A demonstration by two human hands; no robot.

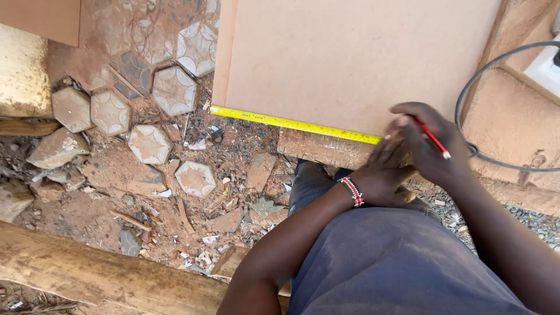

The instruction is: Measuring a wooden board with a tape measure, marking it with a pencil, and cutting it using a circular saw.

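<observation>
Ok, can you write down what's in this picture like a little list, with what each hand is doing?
Place: outdoors, dusty ground with broken hexagon tiles
Board: brown board lying flat
Tape measure: yellow tape measure stretched along the board's near edge
Left hand: left hand pressing the tape down, beaded bracelet on the wrist
Right hand: right hand holding a red pencil at the board's edge
Nearby: grey cable, wooden log

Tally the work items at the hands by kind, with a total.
Board: 1
Tape measure, yellow, laid along the board's near edge: 1
Pencil, red, in the right hand: 1
Bracelet, beaded, on the left hand's wrist: 1
Cable, grey, looping at right: 1
Total: 5
</observation>
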